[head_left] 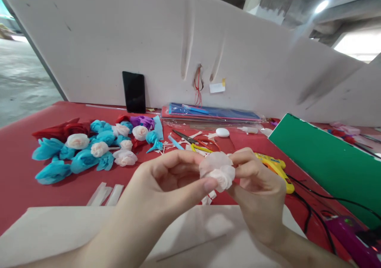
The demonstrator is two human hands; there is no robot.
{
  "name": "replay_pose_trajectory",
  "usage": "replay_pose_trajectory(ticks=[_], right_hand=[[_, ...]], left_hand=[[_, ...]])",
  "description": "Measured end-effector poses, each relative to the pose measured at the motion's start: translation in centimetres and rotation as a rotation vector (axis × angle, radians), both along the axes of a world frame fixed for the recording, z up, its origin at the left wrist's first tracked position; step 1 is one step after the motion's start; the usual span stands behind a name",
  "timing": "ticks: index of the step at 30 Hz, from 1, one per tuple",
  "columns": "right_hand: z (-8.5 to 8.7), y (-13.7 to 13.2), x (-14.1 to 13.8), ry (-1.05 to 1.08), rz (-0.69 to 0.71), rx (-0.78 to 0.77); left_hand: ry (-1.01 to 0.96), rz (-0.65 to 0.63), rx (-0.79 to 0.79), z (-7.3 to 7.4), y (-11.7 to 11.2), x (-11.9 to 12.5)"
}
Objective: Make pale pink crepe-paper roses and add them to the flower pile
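Pale flower (222,174), likely light, soft and easily crushed, is pinched at opposite edges by the left hand (166,186) and right hand (260,192), seemingly best gripped at its base.

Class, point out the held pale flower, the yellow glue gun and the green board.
held pale flower (220,173): head view, on its petals.
yellow glue gun (276,166): head view, on its body.
green board (330,166): head view, on its broad face.
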State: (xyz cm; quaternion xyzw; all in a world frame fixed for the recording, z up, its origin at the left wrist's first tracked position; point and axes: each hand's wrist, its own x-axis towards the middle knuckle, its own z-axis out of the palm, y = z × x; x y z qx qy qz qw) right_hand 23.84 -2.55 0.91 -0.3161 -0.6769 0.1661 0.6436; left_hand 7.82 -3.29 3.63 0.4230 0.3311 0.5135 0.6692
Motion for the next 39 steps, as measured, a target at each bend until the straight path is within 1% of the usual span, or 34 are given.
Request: replay_pose_trajectory(ticks=[4,7,11,15,18,23,25,27,30,34,36,39], right_hand=[[0.0,0.0,-0.1,-0.014,0.006,0.011],[0.1,0.1,-0.1,-0.042,0.015,0.026],[0.2,0.3,0.1,-0.073,0.061,0.038],[0.2,0.5,0.4,-0.090,0.110,0.027],[0.2,0.6,0.4,-0.027,0.119,-0.035],[0.3,0.4,0.3,0.011,0.178,-0.260],[0.5,0.3,0.3,0.020,0.209,-0.287],[0.6,0.1,0.2,0.044,0.215,-0.273],[1.0,-0.1,0.0,0.084,0.181,-0.239],[1.3,-0.4,-0.1,0.076,0.137,-0.200],[1.4,-0.5,-0.1,0.048,0.117,-0.150],[1.4,-0.5,0.0,-0.026,0.078,-0.023]], left_hand=[[0.037,0.013,0.035,0.1,0.0,0.1],[0.044,0.028,0.022,0.0,0.1,0.1],[0.031,0.035,0.017,-0.3,0.4,0.0],[0.104,0.043,0.022,-0.5,0.7,-0.1],[0.106,0.065,-0.003,-0.6,0.7,-0.2],[-0.034,-0.014,-0.024,-0.7,0.5,-0.3],[-0.088,-0.034,-0.027,-0.8,0.4,-0.2],[-0.116,-0.056,-0.015,-0.9,0.4,-0.1],[-0.128,-0.083,-0.003,-0.9,0.3,0.1],[-0.150,-0.088,-0.016,-0.7,0.2,0.2],[-0.139,-0.069,-0.033,-0.5,0.1,0.2],[-0.125,-0.032,-0.042,-0.3,0.0,0.3]])
